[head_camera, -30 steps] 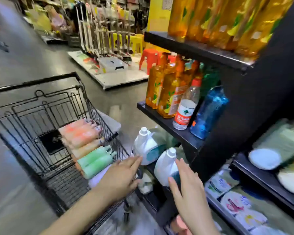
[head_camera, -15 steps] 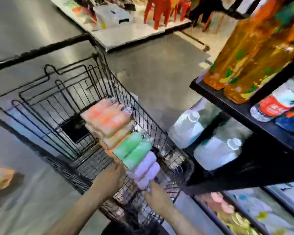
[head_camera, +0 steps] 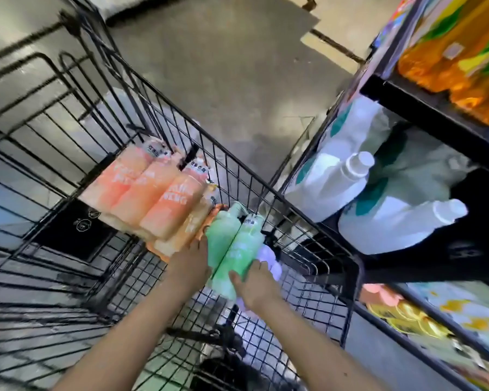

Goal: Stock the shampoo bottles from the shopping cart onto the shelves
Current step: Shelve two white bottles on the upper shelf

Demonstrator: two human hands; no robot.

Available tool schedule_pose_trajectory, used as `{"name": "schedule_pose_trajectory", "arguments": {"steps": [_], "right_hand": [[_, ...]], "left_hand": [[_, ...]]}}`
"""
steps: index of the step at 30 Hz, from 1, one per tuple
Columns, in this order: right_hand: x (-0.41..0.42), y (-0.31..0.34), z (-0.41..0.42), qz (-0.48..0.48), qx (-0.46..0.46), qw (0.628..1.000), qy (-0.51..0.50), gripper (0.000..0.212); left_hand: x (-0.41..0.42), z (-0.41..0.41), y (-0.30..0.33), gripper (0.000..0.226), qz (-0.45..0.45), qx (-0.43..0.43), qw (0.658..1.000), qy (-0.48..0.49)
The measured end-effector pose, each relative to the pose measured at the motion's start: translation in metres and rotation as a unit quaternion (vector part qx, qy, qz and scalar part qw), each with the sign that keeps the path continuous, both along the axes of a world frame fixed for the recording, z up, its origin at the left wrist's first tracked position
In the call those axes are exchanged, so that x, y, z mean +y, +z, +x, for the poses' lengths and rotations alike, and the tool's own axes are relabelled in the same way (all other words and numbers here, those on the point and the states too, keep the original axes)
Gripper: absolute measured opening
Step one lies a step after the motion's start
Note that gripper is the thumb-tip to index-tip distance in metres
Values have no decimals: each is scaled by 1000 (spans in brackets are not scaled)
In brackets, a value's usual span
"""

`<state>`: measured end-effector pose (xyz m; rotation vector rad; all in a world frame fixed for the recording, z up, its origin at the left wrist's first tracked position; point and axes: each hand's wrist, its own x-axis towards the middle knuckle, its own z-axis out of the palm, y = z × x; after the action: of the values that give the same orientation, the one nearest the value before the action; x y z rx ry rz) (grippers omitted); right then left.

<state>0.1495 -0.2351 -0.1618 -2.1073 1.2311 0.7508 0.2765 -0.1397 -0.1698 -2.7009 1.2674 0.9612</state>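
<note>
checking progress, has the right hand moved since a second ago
Yes. The right hand was by the white jugs on the shelf; it has since crossed into the cart and grips a green bottle.

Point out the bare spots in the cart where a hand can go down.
Bare wire floor lies left of the orange bottles, beside the black panel, and near the forearms. It is crowded along the right wall, where the green bottles and both hands sit.
</note>
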Motion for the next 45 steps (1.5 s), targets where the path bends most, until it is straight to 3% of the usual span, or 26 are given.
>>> {"name": "schedule_pose_trajectory", "arguments": {"steps": [3,7,18,23,25,27,29,31,35,39,42,45], "right_hand": [[5,-14,19,40,-27,989,-142,95],[10,-27,35,53,-43,960,-270,101],[7,-36,39,67,-48,948,-306,101],[-2,-27,10,128,-108,942,-291,73],[-5,-22,-8,160,-131,936,-286,65],[-9,-15,-27,207,-144,926,-282,56],[-9,6,-47,266,-167,902,-296,38],[-8,26,-69,289,-186,887,-308,34],[-4,68,-118,317,-219,862,-330,18],[3,107,-173,317,-255,843,-351,35],[3,129,-216,304,-301,819,-381,65],[-4,159,-260,282,-376,781,-411,68]], "left_hand": [[-5,4,-21,87,-63,51,995,63],[-5,0,-32,85,-96,43,990,91],[-3,1,-40,93,-109,67,986,104],[6,-4,-31,86,-55,112,986,108],[16,-16,-20,62,-95,217,957,170],[24,-33,-1,40,-137,317,902,258],[33,-49,17,29,-134,373,863,312],[41,-63,32,29,-133,420,831,341],[48,-88,65,44,-118,417,838,332],[46,-121,110,50,-142,438,835,301],[34,-154,139,21,-176,491,801,294],[16,-195,171,31,-192,568,750,280]]}}
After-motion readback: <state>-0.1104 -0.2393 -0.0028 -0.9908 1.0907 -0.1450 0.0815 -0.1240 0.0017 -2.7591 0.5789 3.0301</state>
